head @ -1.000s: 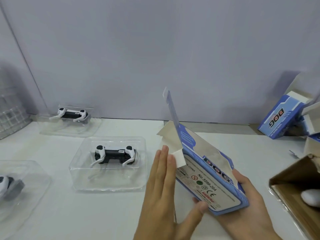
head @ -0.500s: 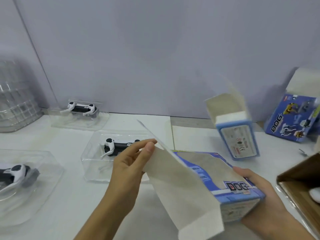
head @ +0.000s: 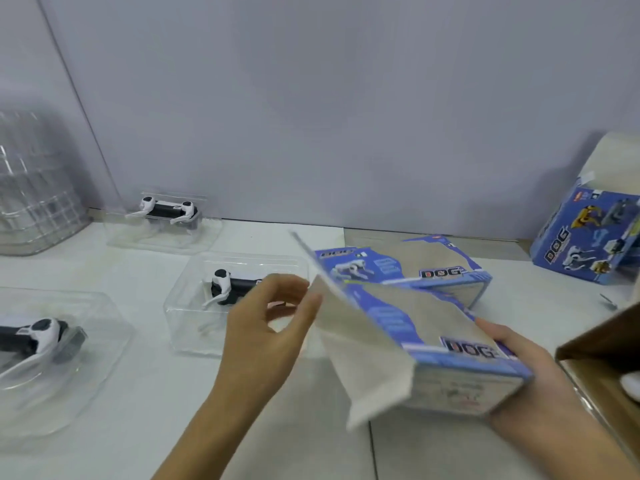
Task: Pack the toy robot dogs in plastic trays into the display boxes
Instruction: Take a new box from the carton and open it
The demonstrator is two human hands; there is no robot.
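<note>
Blue cardboard display box (head: 450,348) is sitting in the right hand (head: 530,372), whose fingers are curling around its near end. The left hand (head: 266,327) is hovering just left of the box's open flap, its fingers loosely bent and holding nothing. Left of the box, on the white counter (head: 145,410), a toy robot dog (head: 228,285) is lying in a clear plastic tray (head: 194,327). Behind the box, another blue box (head: 446,271) is lying flat.
</note>
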